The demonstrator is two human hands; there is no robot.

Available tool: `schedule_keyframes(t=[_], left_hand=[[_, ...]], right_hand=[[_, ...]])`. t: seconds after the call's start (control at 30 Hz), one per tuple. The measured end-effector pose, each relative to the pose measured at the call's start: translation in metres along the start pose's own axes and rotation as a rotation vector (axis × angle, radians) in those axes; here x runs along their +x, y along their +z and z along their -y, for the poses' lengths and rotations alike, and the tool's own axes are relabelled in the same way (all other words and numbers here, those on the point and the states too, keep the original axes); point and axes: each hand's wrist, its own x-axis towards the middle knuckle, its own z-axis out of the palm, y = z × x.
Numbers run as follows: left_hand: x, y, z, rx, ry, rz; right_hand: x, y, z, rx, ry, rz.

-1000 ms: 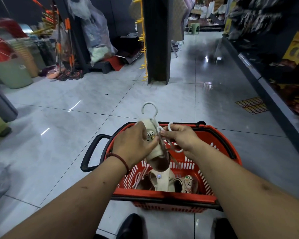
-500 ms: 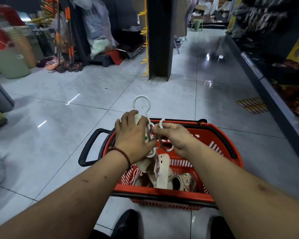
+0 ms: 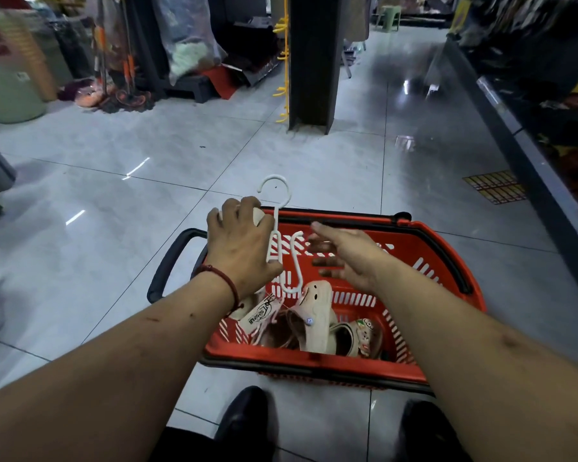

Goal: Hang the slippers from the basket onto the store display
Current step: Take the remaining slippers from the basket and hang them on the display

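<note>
Standing over a red basket (image 3: pixel 314 363) on the tiled floor. The left hand (image 3: pixel 239 251) is curled round a pale slipper (image 3: pixel 258 216), held above the basket's far left corner. A white hanger (image 3: pixel 276 225) runs up beside the knuckles, its hook clear above the fingers. The right hand (image 3: pixel 351 258) hovers over the basket with fingers spread and holds nothing; it is blurred with motion. Between the hands hangs a second white hook (image 3: pixel 294 261), its lower curve touching or just above a smiley-faced slipper (image 3: pixel 316 305) in the basket. What carries it cannot be told. More slippers (image 3: pixel 361 331) lie beside that one. Judged step: pulling one hangered slipper free of the pile, not yet hanging it. A dark pillar (image 3: pixel 314 61) with yellow pegs (image 3: pixel 282 55) stands well ahead, and a dim shelf (image 3: pixel 514 128) runs along the right. Which of them is the display meant is unclear. The next move likely calls for the free hand to part the second hook from the lifted hanger, so that nothing trails out with it. The slipper then has to be carried to a peg with the hook turned open side forward.
</note>
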Motion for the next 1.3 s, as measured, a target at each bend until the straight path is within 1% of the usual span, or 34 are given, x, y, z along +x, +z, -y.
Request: schedule_keyframes(t=[0.03, 0.1, 0.2, 0.27, 0.4, 0.5, 0.57, 0.63, 0.73, 0.83, 0.93, 1.0, 1.17, 1.23, 1.3], left_hand=[[0.000, 0.003, 0.002, -0.003, 0.012, 0.019], [0.002, 0.007, 0.003, -0.005, 0.044, 0.047], [0.006, 0.012, -0.001, 0.017, 0.072, 0.086], [0.009, 0.017, -0.003, 0.027, 0.065, 0.110], [0.015, 0.028, -0.009, 0.052, 0.047, 0.140], [0.019, 0.039, -0.014, 0.076, 0.036, 0.155], [0.022, 0.044, -0.017, 0.080, 0.028, 0.169], [0.024, 0.050, -0.018, 0.087, 0.021, 0.178], [0.028, 0.055, -0.019, 0.096, 0.028, 0.194], [0.030, 0.053, -0.015, 0.073, 0.047, 0.211], [0.027, 0.046, -0.008, 0.024, 0.078, 0.218], [0.022, 0.038, -0.005, -0.008, 0.102, 0.203], [0.007, 0.006, -0.007, -0.072, 0.093, 0.143], [0.000, -0.008, -0.015, -0.119, 0.082, 0.115], [-0.005, -0.020, -0.025, -0.144, 0.083, 0.100]], right_hand=[[0.003, -0.005, -0.005, -0.071, 0.019, -0.040], [0.010, -0.014, -0.015, -0.293, 0.076, -0.073], [0.019, -0.019, -0.029, -0.665, 0.146, -0.035], [0.027, -0.013, -0.040, -0.849, 0.189, 0.004], [0.031, 0.005, -0.060, -0.989, 0.244, 0.036], [0.046, 0.019, -0.078, -1.089, 0.314, 0.125], [0.062, 0.028, -0.098, -1.110, 0.408, 0.119], [0.071, 0.036, -0.115, -1.124, 0.446, 0.073], [0.076, 0.041, -0.126, -1.167, 0.363, 0.005], [0.078, 0.037, -0.115, -1.112, 0.336, 0.001], [0.070, 0.020, -0.088, -0.958, 0.353, 0.035], [0.058, 0.003, -0.071, -0.837, 0.344, -0.033], [0.004, -0.030, -0.023, -0.640, 0.215, -0.109], [-0.018, -0.040, -0.016, -0.580, 0.163, -0.153], [-0.033, -0.047, -0.011, -0.458, 0.102, -0.209]])
